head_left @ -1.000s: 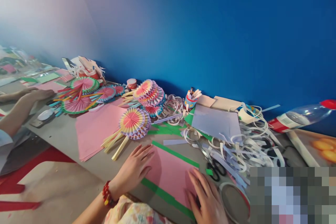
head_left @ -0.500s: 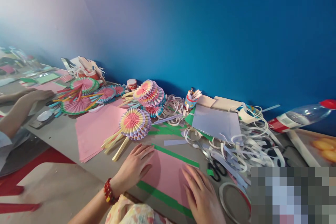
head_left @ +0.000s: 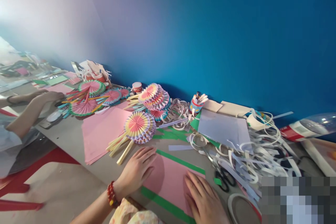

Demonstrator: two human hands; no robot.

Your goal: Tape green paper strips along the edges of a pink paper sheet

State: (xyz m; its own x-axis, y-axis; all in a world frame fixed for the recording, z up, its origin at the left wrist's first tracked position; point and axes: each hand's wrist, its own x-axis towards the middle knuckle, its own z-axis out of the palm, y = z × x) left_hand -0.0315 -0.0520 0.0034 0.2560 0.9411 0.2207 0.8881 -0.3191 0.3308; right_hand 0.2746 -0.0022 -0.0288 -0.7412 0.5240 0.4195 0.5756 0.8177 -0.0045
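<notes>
My left hand (head_left: 136, 170) lies flat, fingers apart, on the left part of a pink paper sheet (head_left: 169, 179) that rests on a green sheet (head_left: 162, 201) at the table's near edge. A red bead bracelet (head_left: 112, 194) circles that wrist. My right hand (head_left: 204, 199) presses flat on the pink sheet's right corner. Just beyond my left hand lies a round pleated paper fan (head_left: 138, 126) with pale stick handles.
A stack of pink sheets (head_left: 101, 131) lies to the left. More paper fans (head_left: 154, 97) sit by the blue wall. Scissors (head_left: 223, 175), white paper strips (head_left: 259, 157), a tape roll (head_left: 243, 208) and a bottle (head_left: 307, 127) are at right. Another person's arms (head_left: 31, 106) rest far left.
The view has shifted slightly, so everything sits a little lower and to the right in frame. Both hands stay flat on the pink sheet; my right hand slid slightly leftward.
</notes>
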